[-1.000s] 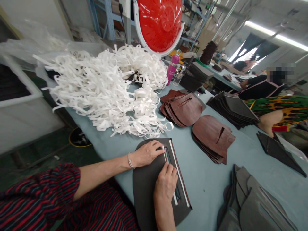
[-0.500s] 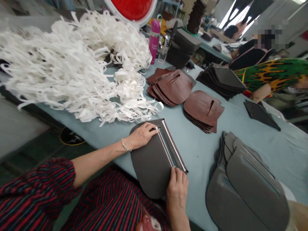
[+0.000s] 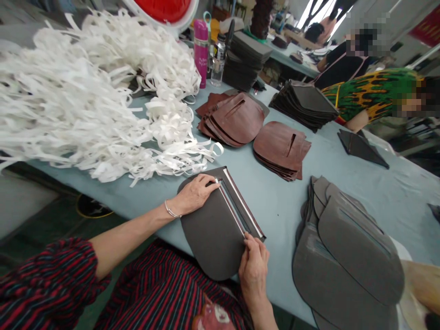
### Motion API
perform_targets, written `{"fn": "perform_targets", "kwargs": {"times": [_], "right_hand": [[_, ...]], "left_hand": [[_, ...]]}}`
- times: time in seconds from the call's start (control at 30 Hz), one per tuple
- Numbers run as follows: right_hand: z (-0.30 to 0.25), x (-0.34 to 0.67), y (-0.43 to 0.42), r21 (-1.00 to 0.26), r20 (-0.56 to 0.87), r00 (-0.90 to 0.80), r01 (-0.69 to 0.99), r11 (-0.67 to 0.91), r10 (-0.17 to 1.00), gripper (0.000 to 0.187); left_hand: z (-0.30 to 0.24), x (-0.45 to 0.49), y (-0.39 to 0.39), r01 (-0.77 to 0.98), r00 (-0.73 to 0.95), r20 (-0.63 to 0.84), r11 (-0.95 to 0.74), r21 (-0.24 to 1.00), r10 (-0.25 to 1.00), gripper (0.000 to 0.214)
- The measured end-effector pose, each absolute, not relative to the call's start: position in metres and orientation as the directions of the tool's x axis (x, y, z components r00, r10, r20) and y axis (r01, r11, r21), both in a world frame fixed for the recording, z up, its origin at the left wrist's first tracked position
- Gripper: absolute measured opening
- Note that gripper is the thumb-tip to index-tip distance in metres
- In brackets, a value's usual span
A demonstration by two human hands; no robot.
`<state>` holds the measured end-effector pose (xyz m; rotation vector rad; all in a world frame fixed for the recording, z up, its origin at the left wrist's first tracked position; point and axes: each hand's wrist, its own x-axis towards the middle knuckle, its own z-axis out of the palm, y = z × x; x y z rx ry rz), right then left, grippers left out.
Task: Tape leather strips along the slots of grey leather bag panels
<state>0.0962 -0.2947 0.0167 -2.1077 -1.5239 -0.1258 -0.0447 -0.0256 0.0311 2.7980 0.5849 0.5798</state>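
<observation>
A dark grey leather flap panel (image 3: 213,233) with a rounded end lies at the near table edge, its straight end facing away to the right. A long slot is cut near that end, and a white strip (image 3: 231,207) runs along its near side. A second white strip (image 3: 242,201) follows the straight edge. My left hand (image 3: 194,195) rests on the panel, thumb and fingers closed at the slot's far end. At the slot's near end, my right hand (image 3: 253,266) pinches the slot edge, its fingertips partly hiding the strip's end.
A large heap of white tape strips (image 3: 103,101) covers the table's left side. Brown leather pieces (image 3: 237,119) are stacked beyond the panel, and grey slotted panels (image 3: 347,256) overlap at right. A purple bottle (image 3: 201,57) stands at the back. A co-worker's green-patterned sleeve (image 3: 371,94) is at far right.
The whole view has shifted slightly, so the table items sit further left in the picture. Both hands keep to the same ends of the slot; the right fingers have changed their pinch slightly.
</observation>
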Motion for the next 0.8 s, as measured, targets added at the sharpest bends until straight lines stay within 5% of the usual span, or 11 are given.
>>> {"fn": "perform_targets", "kwargs": {"times": [0.27, 0.57, 0.8], "right_hand": [[0.011, 0.102, -0.29, -0.221, 0.351, 0.251, 0.958, -0.18, 0.902, 0.042], [0.003, 0.111, -0.289, -0.102, 0.311, 0.17, 0.984, -0.145, 0.935, 0.07], [0.005, 0.108, -0.288, -0.087, 0.352, 0.176, 0.984, -0.155, 0.919, 0.059]], "left_hand": [[0.032, -0.034, -0.067, 0.033, 0.948, 0.3, -0.968, 0.248, 0.109, 0.041], [0.033, -0.044, -0.05, 0.229, 0.918, 0.267, -0.942, 0.244, 0.292, 0.052], [0.033, -0.047, -0.03, 0.219, 0.923, 0.263, -0.945, 0.242, 0.281, 0.051]]}}
